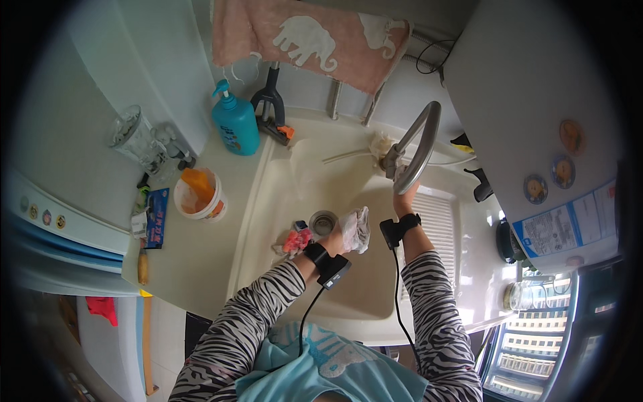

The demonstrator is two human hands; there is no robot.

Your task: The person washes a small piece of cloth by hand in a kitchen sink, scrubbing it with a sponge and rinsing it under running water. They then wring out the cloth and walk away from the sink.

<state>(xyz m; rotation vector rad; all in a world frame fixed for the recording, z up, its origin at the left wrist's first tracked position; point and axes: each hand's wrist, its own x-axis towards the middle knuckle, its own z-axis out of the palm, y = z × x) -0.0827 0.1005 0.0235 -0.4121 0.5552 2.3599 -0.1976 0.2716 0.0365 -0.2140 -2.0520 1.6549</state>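
Observation:
My left hand [337,242] is over the sink basin [361,286], around a wet, crumpled whitish cloth [356,230] that hides most of the fingers. Just beyond it is the round metal drain [322,222]. A small heap of red and pink wet fabric [297,240] lies left of the drain, beside my left wrist. My right hand [406,197] reaches up to the grey metal faucet [424,143]. The curved spout covers its fingers, so their grip on the faucet's base or handle cannot be made out. Running water is not discernible.
On the left counter stand a turquoise pump bottle [236,125] and a white tub [213,208] with an orange item inside. A ribbed washboard surface [436,231] lies right of the basin. A pink elephant-print towel [346,42] hangs behind. Cables run from both wrist bands.

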